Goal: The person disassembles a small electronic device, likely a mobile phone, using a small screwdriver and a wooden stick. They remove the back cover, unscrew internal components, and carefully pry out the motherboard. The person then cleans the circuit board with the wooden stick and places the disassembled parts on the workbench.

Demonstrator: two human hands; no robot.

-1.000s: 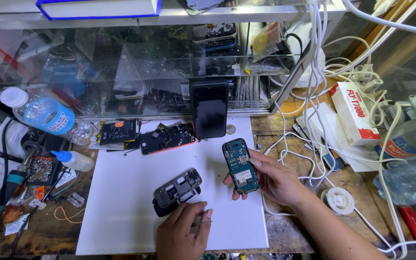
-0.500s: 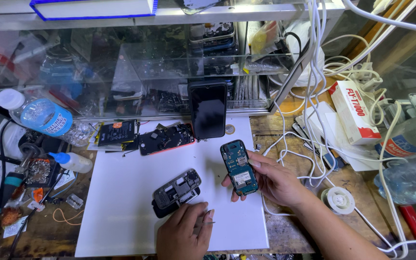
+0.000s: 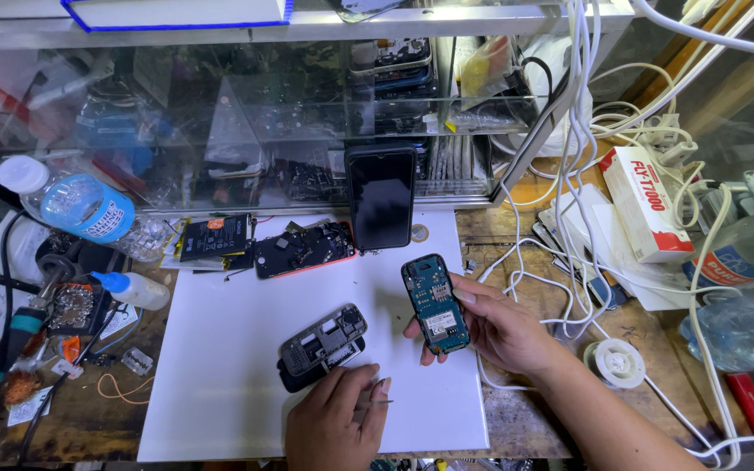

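Bright, even overhead light, strongest on the white mat [image 3: 220, 349], nearly blown out. Soft short shadows under the hands [image 3: 335, 427] and the grey phone frame [image 3: 323, 342]. Glare and murky reflections across the glass case [image 3: 220, 122] (contents hard to read). Sharp at centre; wide-angle bending at the edges, cables [image 3: 700, 262] curved.
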